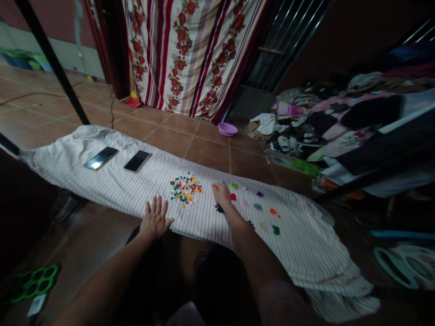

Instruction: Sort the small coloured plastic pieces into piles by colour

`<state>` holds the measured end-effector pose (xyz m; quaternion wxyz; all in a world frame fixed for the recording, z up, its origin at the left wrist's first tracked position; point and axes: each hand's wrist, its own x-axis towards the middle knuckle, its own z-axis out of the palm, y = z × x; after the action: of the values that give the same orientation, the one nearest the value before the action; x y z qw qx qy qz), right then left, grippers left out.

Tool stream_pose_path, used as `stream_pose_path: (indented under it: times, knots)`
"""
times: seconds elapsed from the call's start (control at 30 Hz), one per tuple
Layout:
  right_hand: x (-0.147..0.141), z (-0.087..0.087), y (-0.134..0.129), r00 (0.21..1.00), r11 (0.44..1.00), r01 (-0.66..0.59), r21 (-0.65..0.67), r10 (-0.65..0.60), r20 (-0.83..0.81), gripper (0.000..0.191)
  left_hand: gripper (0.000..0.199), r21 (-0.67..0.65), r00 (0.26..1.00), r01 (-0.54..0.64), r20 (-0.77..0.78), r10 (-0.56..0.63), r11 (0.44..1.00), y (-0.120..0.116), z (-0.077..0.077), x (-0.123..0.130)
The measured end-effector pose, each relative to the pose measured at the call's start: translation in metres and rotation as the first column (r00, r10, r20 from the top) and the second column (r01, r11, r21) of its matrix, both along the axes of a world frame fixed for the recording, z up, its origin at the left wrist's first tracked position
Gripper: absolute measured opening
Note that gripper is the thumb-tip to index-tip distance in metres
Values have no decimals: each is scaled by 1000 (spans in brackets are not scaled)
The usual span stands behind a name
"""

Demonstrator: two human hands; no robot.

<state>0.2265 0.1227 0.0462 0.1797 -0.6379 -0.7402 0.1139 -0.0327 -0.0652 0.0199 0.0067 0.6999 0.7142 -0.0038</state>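
A mixed heap of small coloured pieces [186,189] lies on a striped cloth [204,222]; their exact kind is too small to tell. Left of the heap, my left hand [155,218] rests at the cloth's near edge, fingers spread and holding nothing. My right hand [221,194] is just right of the heap, its fingers pinched together; whatever they hold is hidden. Around and beyond it lie small single-colour groups: red pieces [233,197], black pieces [219,208], lime pieces [234,186], grey pieces [257,207], orange pieces [273,212] and dark green pieces [276,230]. My right forearm partly covers brown pieces [250,224].
Two phones, one [101,158] farther left than the other [137,161], lie on the cloth. Dark poles [56,63] rise at its left end. Beyond are a purple basin [227,129], a floral curtain [183,54] and piled clothes [326,113].
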Motion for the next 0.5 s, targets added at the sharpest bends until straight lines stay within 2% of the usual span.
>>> stream_pose_path:
  times: [0.17, 0.3, 0.5]
  knots:
    - [-40, -8, -4, 991, 992, -123, 34, 124, -50, 28, 75, -9, 1000, 4, -3, -4, 1000, 1, 0, 0]
    - [-65, -15, -7, 982, 984, -178, 18, 178, -66, 25, 76, -36, 1000, -2, 5, 2, 999, 2, 1, 0]
    - [-90, -11, -13, 976, 976, -216, -19, 216, 33, 23, 76, -35, 1000, -3, 8, 3, 999, 0, 6, 0]
